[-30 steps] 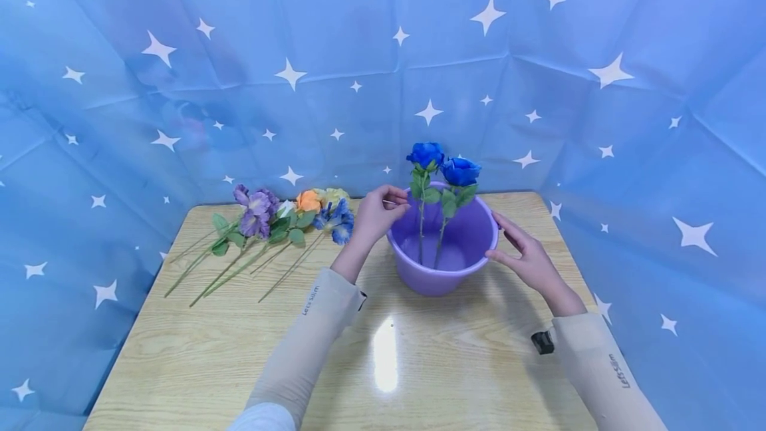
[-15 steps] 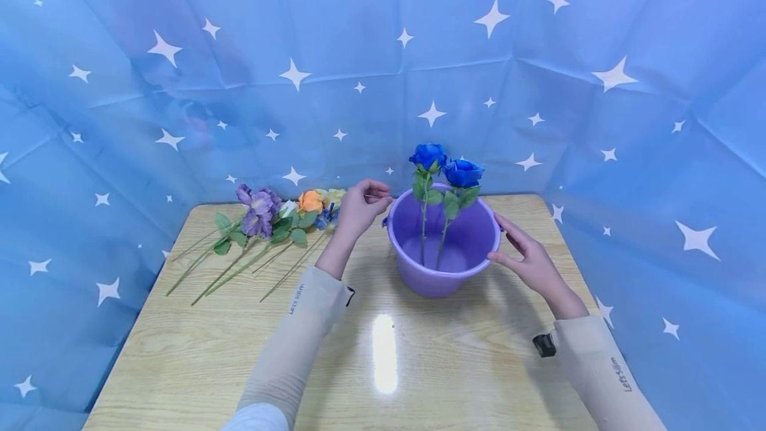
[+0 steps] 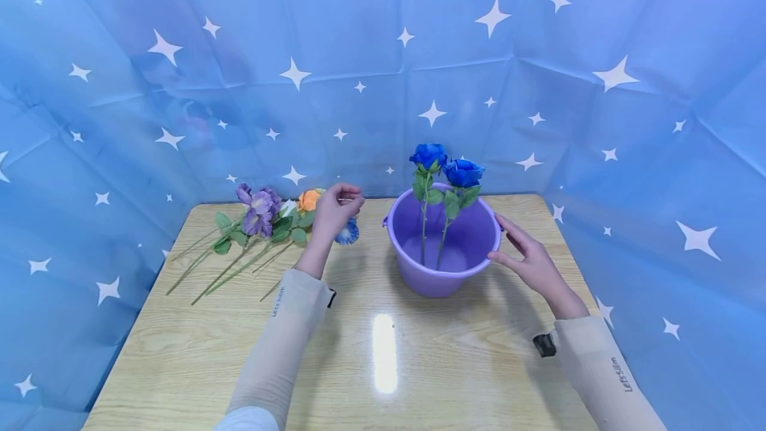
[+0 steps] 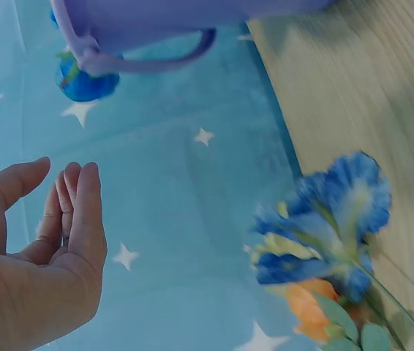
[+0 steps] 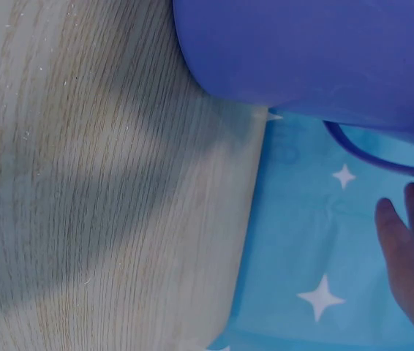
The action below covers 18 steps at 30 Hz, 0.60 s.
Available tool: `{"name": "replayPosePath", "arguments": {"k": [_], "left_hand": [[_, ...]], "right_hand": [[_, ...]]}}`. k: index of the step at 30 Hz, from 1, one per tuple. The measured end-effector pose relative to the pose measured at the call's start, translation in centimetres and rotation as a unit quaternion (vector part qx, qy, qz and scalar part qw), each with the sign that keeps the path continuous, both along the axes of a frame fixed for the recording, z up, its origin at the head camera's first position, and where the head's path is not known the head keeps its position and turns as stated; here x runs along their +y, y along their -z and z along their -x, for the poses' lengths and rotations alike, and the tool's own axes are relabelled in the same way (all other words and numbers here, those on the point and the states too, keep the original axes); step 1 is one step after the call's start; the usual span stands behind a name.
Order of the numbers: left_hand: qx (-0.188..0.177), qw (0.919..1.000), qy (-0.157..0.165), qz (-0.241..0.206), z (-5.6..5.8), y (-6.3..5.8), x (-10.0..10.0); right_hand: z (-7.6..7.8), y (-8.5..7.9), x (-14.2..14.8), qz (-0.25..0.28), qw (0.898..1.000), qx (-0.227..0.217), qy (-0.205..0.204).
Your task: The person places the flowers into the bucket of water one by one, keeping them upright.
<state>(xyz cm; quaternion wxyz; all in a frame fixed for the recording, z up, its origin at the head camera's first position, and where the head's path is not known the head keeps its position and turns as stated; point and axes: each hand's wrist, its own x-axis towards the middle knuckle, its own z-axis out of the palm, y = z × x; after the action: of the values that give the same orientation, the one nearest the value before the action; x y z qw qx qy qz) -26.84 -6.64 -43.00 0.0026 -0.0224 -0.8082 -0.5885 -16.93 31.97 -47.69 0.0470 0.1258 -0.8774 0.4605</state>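
Two blue roses, a left one [image 3: 427, 155] and a right one [image 3: 463, 173], stand in a purple bucket [image 3: 433, 283], their blooms above its rim. My right hand [image 3: 531, 266] rests against the bucket's right side, thumb and forefinger spread at the rim. Its outer fingers [image 5: 393, 227] show close below the bucket handle in the right wrist view. My left hand [image 3: 336, 215] holds nothing and hovers over the flowers, thumb apart from its extended fingers. Partly behind it lies a blue iris [image 3: 348, 232], whose ruffled petals show fully in the left wrist view.
Left of the bucket, a purple flower [image 3: 258, 211], a white bloom [image 3: 289, 207] and an orange flower [image 3: 308, 199] lie with their stems toward me on the wooden table [image 3: 455, 351]. A blue star-patterned cloth [image 3: 359, 112] hangs behind the table and along both sides.
My left hand has moved left, away from the bucket rim, to above the blue iris. The right hand stays at the bucket, and the two blue roses stand as before.
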Motion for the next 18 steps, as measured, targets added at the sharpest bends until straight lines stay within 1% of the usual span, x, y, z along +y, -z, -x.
{"name": "replayPosePath", "arguments": {"k": [3, 7, 11, 13, 18], "left_hand": [[-0.011, 0.9998, -0.009, -0.012, 0.2, 0.6, -1.1], [-0.031, 0.9983, -0.025, -0.043, 0.5, 1.3, -2.6], [-0.036, 0.9966, -0.045, -0.059, 0.6, 2.2, -3.9], [-0.037, 0.9959, -0.055, -0.06, 0.5, 2.7, -4.5], [-0.041, 0.9947, -0.083, -0.046, 0.5, 3.9, -5.7]], "right_hand": [[-0.1, -0.1, -0.1, 0.003, 1.0, 0.0, -0.003], [-0.1, -0.2, -0.1, 0.008, 1.0, 0.0, -0.007], [0.0, -0.1, 0.0, 0.004, 1.0, -0.001, -0.008], [0.0, -0.1, 0.0, 0.003, 1.0, -0.001, -0.007], [0.0, -0.1, -0.1, 0.004, 1.0, -0.002, -0.007]]}}
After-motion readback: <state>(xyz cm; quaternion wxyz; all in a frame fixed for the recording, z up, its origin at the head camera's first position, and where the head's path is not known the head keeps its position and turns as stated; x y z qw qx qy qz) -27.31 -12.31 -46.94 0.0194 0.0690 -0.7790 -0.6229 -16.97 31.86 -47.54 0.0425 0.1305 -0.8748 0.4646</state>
